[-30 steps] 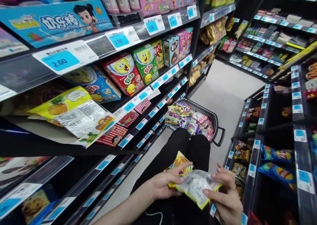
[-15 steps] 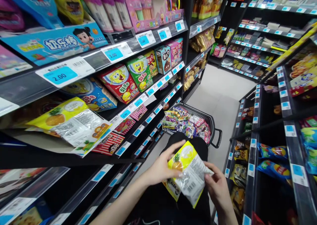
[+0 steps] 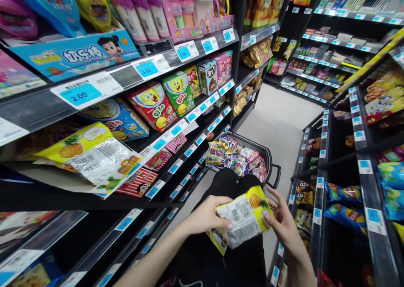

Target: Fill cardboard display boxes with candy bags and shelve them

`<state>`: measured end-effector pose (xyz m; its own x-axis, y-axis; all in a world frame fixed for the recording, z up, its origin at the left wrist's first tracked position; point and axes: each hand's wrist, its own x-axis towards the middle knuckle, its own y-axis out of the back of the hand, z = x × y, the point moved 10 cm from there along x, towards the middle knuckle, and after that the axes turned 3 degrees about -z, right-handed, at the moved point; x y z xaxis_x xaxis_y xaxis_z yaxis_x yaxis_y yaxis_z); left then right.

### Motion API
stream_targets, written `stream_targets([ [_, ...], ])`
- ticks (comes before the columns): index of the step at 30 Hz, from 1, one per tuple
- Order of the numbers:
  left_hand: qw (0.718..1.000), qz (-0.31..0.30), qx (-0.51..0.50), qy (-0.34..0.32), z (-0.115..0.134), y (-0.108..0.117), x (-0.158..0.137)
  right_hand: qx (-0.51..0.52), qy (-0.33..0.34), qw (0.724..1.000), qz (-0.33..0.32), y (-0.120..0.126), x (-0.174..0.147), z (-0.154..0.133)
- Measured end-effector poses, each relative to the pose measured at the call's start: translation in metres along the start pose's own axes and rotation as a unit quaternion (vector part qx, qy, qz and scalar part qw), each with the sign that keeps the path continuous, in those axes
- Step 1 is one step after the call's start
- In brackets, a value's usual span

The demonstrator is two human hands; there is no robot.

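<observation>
Over my lap I hold a yellow and silver snack packet [image 3: 241,217] with a pineapple picture, its printed back and barcode facing up. My left hand [image 3: 210,214] grips the packet's left end, thumb on top. At the yellow end, my right hand [image 3: 280,215] pinches the packet between thumb and fingers. Another yellow packet [image 3: 218,240] sticks out beneath the first, under my left hand; most of it is hidden. On the shelf at left, a similar pineapple packet [image 3: 91,156] lies in an open carton [image 3: 47,175].
A black basket [image 3: 271,160] full of colourful snack packets stands on the floor beyond my knees. Shelves with boxed snacks [image 3: 153,106] and price tags line the left. Bagged snacks [image 3: 345,215] fill shelves close on the right. Pale floor [image 3: 284,110] runs between them.
The packet has been turned around: its pineapple end has gone from upper left to the right. My right hand has moved up and now holds that yellow end.
</observation>
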<state>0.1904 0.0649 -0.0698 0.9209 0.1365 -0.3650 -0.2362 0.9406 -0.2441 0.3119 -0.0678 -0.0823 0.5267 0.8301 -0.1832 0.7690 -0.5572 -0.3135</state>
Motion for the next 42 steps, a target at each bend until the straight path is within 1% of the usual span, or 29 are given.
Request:
stream_targets([
  [1,1.0,-0.012,-0.018,-0.005,0.004,-0.001,0.001,-0.018,-0.017,0.999,-0.04,-0.007,0.001,-0.005],
  [2,0.999,-0.003,-0.048,-0.019,0.008,0.001,0.002,-0.036,-0.021,0.997,-0.065,-0.014,0.001,-0.01],
  [3,0.995,0.028,-0.085,-0.046,0.012,0.007,0.003,-0.049,-0.006,0.997,-0.067,-0.018,0.001,-0.017],
  [5,0.972,0.117,-0.162,-0.12,0.017,0.021,0.0,-0.063,0.062,0.996,-0.021,-0.021,0.0,-0.032],
  [6,0.957,0.151,-0.193,-0.156,0.017,0.026,-0.004,-0.064,0.106,0.992,0.013,-0.019,-0.002,-0.038],
  [7,0.944,0.171,-0.215,-0.184,0.015,0.029,-0.007,-0.067,0.151,0.985,0.05,-0.017,-0.006,-0.043],
  [9,0.931,0.175,-0.237,-0.215,0.01,0.026,-0.013,-0.098,0.234,0.959,0.123,-0.011,-0.016,-0.052],
  [10,0.93,0.168,-0.239,-0.222,0.007,0.023,-0.016,-0.13,0.272,0.941,0.154,-0.008,-0.023,-0.058],
  [12,0.938,0.151,-0.225,-0.219,0.003,0.015,-0.019,-0.215,0.325,0.902,0.186,-0.008,-0.033,-0.069],
  [13,0.943,0.146,-0.213,-0.208,0.001,0.012,-0.02,-0.254,0.336,0.889,0.182,-0.011,-0.035,-0.073],
  [14,0.949,0.146,-0.202,-0.195,-0.001,0.01,-0.021,-0.282,0.338,0.882,0.167,-0.013,-0.035,-0.076],
  [15,0.953,0.153,-0.191,-0.18,-0.003,0.01,-0.022,-0.299,0.332,0.883,0.146,-0.015,-0.034,-0.077],
  [17,0.955,0.181,-0.168,-0.162,-0.002,0.013,-0.023,-0.32,0.306,0.891,0.103,-0.018,-0.031,-0.078],
  [19,0.957,0.203,-0.123,-0.164,0.006,0.017,-0.025,-0.353,0.29,0.887,0.065,-0.022,-0.031,-0.078],
  [21,0.96,0.209,-0.05,-0.182,0.019,0.018,-0.027,-0.388,0.297,0.872,0.044,-0.025,-0.035,-0.08],
  [23,0.955,0.204,0.033,-0.215,0.035,0.015,-0.031,-0.405,0.321,0.855,0.044,-0.027,-0.041,-0.084],
  [26,0.936,0.199,0.123,-0.264,0.053,0.011,-0.038,-0.418,0.359,0.833,0.05,-0.031,-0.05,-0.088],
  [31,0.9,0.223,0.192,-0.323,0.075,0.005,-0.049,-0.454,0.386,0.799,0.079,-0.038,-0.056,-0.098],
  [33,0.89,0.23,0.215,-0.33,0.084,0.001,-0.051,-0.478,0.386,0.786,0.07,-0.044,-0.053,-0.103],
  [35,0.888,0.245,0.227,-0.318,0.09,-0.001,-0.052,-0.497,0.372,0.782,0.05,-0.051,-0.048,-0.106],
  [37,0.893,0.266,0.22,-0.287,0.093,0.0,-0.052,-0.507,0.349,0.787,0.046,-0.054,-0.044,-0.107],
  [40,0.913,0.285,0.179,-0.231,0.087,0.003,-0.05,-0.513,0.32,0.794,0.065,-0.052,-0.043,-0.107],
  [42,0.928,0.288,0.135,-0.194,0.078,0.005,-0.047,-0.498,0.295,0.812,0.073,-0.047,-0.043,-0.102],
])
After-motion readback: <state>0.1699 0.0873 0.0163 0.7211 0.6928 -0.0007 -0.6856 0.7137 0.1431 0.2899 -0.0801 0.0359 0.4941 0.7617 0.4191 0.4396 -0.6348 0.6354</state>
